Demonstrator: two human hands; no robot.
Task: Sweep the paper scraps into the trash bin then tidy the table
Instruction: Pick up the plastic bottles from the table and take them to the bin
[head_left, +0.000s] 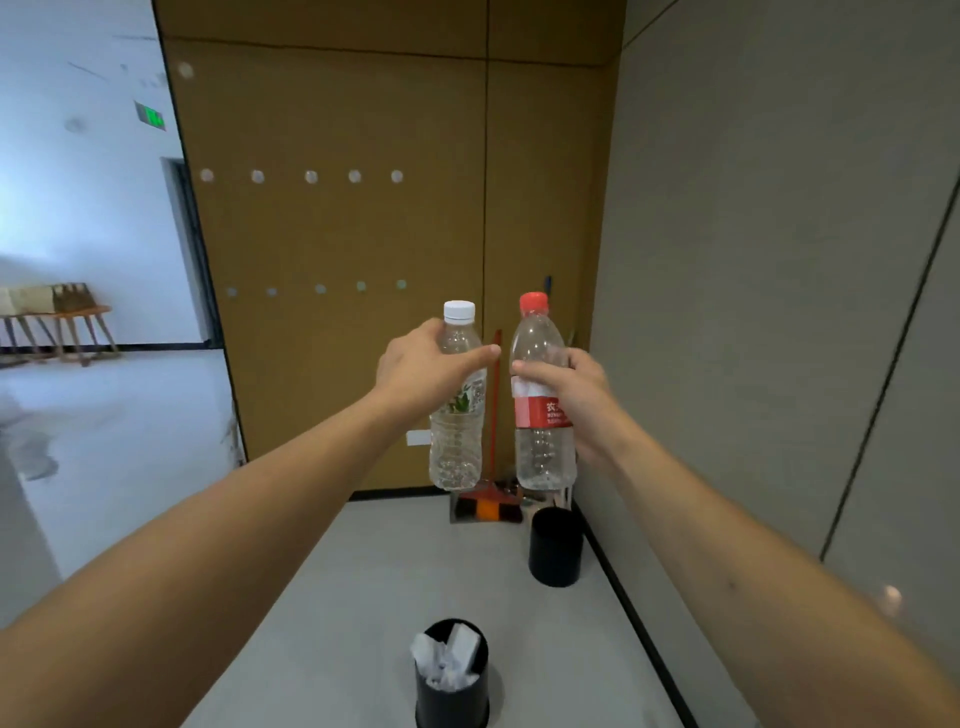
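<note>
Nearest to us stands the black trash bin (452, 675) on the grey table (363, 597), stuffed with white paper scraps (447, 657), so we judge the sweeping done and the tidying under way. Beyond it, near the right edge of the table, is a second black cup (556, 545); we cannot see what it holds.

Above the table our left hand (426, 366) grips the white-capped bottle (457, 410) round its shoulder, and our right hand (571, 389) grips the red-capped bottle (540, 400) at its label. Both bottles are upright, side by side and just apart, lifted clear of the surface.

To do this step well, we should keep them vertical, lower them together, and set them in a neat line by the far cup, bases flat, before letting go.

Behind the table's far end a red-handled broom (493, 415) leans in the corner of a brown panelled wall (337, 234); a grey wall (753, 260) runs along our right, and a pale hallway (104, 415) opens to the left.
</note>
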